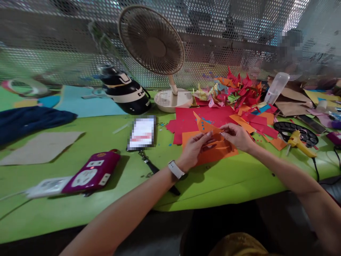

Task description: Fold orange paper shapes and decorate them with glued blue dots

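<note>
My left hand [196, 148], with a watch [176, 170] on its wrist, grips a folded piece of orange paper [204, 125] from the left. Blue dots run along the paper's pointed upper part. From the right, my right hand [236, 136] pinches the same folded paper between thumb and fingers. Beneath both hands lies a flat orange sheet [226, 155], partly over red paper [183, 117] with small blue specks. The fingers hide some of the folds.
Behind the hands stand a fan [173, 97] and a heap of folded colored paper [239, 89]. A phone [142, 132], a purple power strip [93, 170] and a black bottle [126, 92] are to the left. A yellow glue gun [301, 144] lies right, near a black round tray [282, 127].
</note>
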Motion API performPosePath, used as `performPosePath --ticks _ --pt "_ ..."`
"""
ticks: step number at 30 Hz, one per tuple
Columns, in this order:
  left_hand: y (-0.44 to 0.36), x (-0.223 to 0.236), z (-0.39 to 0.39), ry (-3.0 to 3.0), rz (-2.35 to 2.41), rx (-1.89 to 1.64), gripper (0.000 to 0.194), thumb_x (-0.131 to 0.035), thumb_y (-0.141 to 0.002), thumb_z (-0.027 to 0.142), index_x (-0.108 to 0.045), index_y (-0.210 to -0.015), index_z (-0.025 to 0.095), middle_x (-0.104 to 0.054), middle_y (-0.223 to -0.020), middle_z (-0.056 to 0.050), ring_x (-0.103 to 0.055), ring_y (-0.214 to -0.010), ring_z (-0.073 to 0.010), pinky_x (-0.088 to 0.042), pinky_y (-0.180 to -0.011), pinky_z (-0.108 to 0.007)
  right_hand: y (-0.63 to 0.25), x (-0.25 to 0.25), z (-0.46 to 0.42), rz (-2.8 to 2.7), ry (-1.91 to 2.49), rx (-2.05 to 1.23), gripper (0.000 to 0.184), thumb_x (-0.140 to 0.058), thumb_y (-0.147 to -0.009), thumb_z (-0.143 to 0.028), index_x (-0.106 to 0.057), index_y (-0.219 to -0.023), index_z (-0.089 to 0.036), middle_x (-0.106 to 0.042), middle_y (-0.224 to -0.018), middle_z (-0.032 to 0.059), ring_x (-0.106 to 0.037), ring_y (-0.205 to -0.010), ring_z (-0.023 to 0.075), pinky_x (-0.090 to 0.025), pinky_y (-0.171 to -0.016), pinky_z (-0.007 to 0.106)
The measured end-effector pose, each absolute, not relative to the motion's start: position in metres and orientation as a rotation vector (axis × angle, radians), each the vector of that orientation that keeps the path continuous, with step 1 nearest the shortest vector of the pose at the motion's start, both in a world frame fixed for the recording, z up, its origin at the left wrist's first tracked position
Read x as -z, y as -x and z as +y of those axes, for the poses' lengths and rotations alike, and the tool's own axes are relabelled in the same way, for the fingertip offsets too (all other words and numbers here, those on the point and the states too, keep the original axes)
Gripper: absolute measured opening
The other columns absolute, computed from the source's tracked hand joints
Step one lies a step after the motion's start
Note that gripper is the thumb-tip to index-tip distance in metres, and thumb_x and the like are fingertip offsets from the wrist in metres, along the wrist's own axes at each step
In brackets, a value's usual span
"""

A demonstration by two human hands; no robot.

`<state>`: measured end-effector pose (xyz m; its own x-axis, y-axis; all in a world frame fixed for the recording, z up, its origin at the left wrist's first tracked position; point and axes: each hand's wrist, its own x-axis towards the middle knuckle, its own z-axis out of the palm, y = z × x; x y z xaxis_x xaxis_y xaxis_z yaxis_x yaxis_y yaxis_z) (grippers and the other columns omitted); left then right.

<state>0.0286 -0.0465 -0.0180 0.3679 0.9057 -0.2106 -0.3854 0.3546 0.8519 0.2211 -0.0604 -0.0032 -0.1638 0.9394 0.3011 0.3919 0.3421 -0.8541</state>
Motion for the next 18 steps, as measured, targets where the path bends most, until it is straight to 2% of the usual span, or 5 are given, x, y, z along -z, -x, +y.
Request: performPosePath --ticks 4,9,11,14,18 --pt "-0.028 0.019 -0.047 -0.902 0.798 -0.917 0.039 -0.091 -0.056 0.036 -0.071 -0.082 0.015 -0.076 -0.084 -0.004 -0.072 -0.077 -0.0181 -0.057 -0.069 -0.027 -0.217 0.002 -0.063 -1.819 1.224 -0.651 0.023 -0.059 -0.088 -0.034 -0.067 -0.102 -0.018 -0.071 -0.090 0.0046 -0.064 -0.077 0.0139 -0.052 -0.072 0.028" --pt "-0.025 0.019 -0.042 -0.913 0.847 -0.941 0.035 -0.088 -0.063 0.036 -0.068 -0.084 0.015 -0.076 -0.087 -0.004 -0.073 -0.071 -0.0160 -0.054 -0.061 -0.022 -0.233 -0.024 -0.061 -1.986 1.341 -0.485 0.027 -0.063 -0.087 -0.033 -0.068 -0.110 -0.020 -0.070 -0.107 0.0081 -0.065 -0.082 0.0154 -0.053 -0.076 0.031" --pt "-0.025 0.018 -0.041 -0.898 0.855 -0.965 0.034 -0.087 -0.064 0.035 -0.067 -0.082 0.015 -0.075 -0.085 -0.003 -0.074 -0.073 -0.0161 -0.053 -0.059 -0.021 -0.253 -0.040 -0.067 -2.055 1.418 -0.490 0.028 -0.062 -0.088 -0.034 -0.068 -0.111 -0.020 -0.071 -0.107 0.0085 -0.066 -0.086 0.0175 -0.053 -0.078 0.032" --pt "-0.026 0.017 -0.041 -0.892 0.834 -0.982 0.029 -0.085 -0.068 0.031 -0.066 -0.083 0.015 -0.074 -0.084 -0.003 -0.074 -0.078 -0.0164 -0.054 -0.063 -0.021 -0.297 -0.060 -0.090 -2.088 1.659 -0.377 0.030 -0.058 -0.089 -0.034 -0.069 -0.112 -0.020 -0.072 -0.105 0.0086 -0.067 -0.086 0.0196 -0.052 -0.079 0.033" --pt "-0.029 0.016 -0.040 -0.858 0.808 -1.015 0.021 -0.081 -0.070 0.020 -0.064 -0.082 0.015 -0.073 -0.084 -0.002 -0.074 -0.083 -0.0169 -0.056 -0.070 -0.024 -0.371 -0.065 -0.140 -1.983 2.238 -0.062 0.036 -0.049 -0.092 -0.034 -0.065 -0.121 -0.018 -0.068 -0.122 0.0133 -0.065 -0.103 0.0260 -0.047 -0.089 0.036"
